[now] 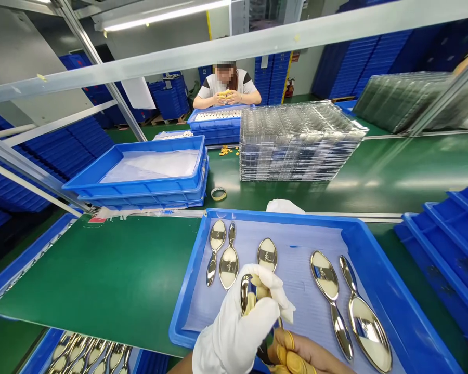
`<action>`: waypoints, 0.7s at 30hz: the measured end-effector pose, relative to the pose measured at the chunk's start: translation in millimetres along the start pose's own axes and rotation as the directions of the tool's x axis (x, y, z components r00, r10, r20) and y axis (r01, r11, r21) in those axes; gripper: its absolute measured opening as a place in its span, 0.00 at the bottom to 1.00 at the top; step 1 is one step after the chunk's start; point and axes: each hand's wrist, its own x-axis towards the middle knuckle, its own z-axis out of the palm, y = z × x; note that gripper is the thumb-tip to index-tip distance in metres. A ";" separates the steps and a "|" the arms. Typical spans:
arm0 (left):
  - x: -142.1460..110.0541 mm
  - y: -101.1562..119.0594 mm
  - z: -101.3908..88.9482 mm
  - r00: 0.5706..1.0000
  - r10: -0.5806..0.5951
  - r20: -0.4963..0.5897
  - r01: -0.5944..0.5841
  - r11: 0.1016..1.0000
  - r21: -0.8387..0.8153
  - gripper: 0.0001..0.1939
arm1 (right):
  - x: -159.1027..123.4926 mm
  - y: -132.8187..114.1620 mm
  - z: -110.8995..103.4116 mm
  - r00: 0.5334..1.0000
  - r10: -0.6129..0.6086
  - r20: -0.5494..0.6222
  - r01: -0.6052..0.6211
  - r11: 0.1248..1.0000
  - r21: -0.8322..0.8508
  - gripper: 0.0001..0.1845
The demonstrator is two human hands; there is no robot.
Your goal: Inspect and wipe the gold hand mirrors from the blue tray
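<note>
My left hand [242, 322], in a white glove, is closed around a shiny metal piece [245, 293], mostly hidden by the glove. It appears to be the same kind as the polished, hand-mirror-shaped pieces nearby. My right hand [292, 356], with yellow finger cots, grips its lower end. Both hands are above a blue tray [276, 215] lined with pale sheeting. Two such pieces lie at the tray's left, one of them this hand-mirror-shaped piece [229, 267]. Another engraved piece [267, 253] shows behind the glove, and two more, including this long-handled piece [325, 275], lie at the right.
Stacked blue trays [140, 189] stand at the back left, beside a tape roll [219, 194]. Clear plastic trays [296, 150] are piled behind. More blue trays [448, 259] lean at the right. A co-worker [226, 88] sits opposite. Metal rails [218, 49] cross above.
</note>
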 end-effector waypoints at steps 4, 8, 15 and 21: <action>2.7 8.5 0.3 0.998 0.056 0.012 -0.057 0.997 0.058 0.13 | -2.9 -23.6 -3.4 0.998 -0.046 -0.044 0.029 0.940 -0.339 0.30; 6.2 10.7 10.5 0.993 -0.089 -0.073 0.086 0.995 -0.040 0.02 | -4.3 -20.4 -2.9 0.934 -0.245 -0.260 0.087 0.862 -0.500 0.24; 6.8 -17.9 18.6 0.930 0.004 -0.367 0.052 0.988 0.142 0.60 | -5.4 8.6 -2.3 0.718 -0.591 -0.367 0.206 0.685 -0.699 0.13; 9.7 -29.2 25.4 0.910 0.024 -0.414 0.141 0.921 0.362 0.60 | -6.9 2.2 22.2 0.692 -0.544 -0.474 0.122 0.736 -0.666 0.11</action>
